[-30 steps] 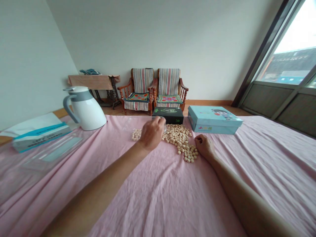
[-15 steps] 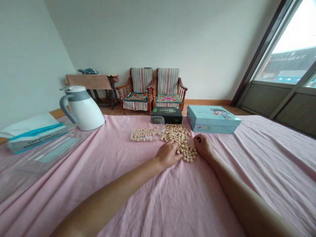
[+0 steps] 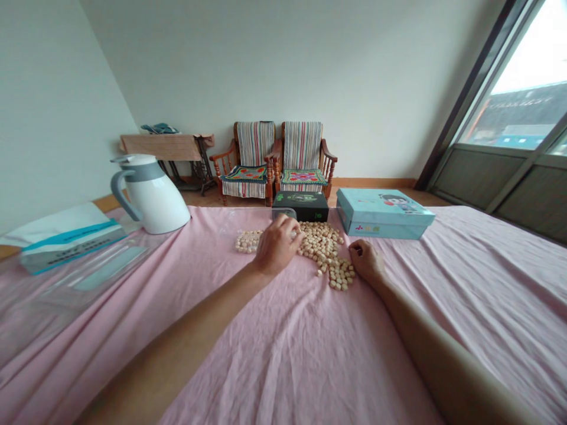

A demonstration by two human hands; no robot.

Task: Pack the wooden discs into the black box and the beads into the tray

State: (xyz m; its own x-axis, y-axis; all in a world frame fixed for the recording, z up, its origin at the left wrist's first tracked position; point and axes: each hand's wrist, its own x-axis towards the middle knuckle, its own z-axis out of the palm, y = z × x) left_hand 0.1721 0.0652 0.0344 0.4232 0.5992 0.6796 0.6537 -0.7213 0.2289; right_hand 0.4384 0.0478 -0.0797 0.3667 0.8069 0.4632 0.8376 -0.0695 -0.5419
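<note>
My left hand [image 3: 278, 247] is over the right end of a clear plastic container [image 3: 286, 212] that stands with its lid raised. Its fingers are curled in a pinch, and a small pale piece shows at the fingertips. Rows of small round tan pieces [image 3: 248, 241] lie in the container, partly hidden by this hand. To the right spreads a loose pile of the same pieces [image 3: 321, 243] on the pink cloth [image 3: 274, 330]. My right hand [image 3: 367, 260] rests on the cloth at the pile's right side, fingers curled; what they hold, if anything, cannot be seen.
Behind the pile stand a black box [image 3: 305, 206] and a light blue box [image 3: 385, 215]. A white and grey thermos jug [image 3: 157, 198] is at the left, near a plastic packet [image 3: 73, 239] and a clear plastic tray [image 3: 110, 268]. Two chairs [image 3: 254, 150] stand beyond the table.
My left hand has moved left and away from me, from the pile's left edge to over the container's right end. My right hand has stayed in place.
</note>
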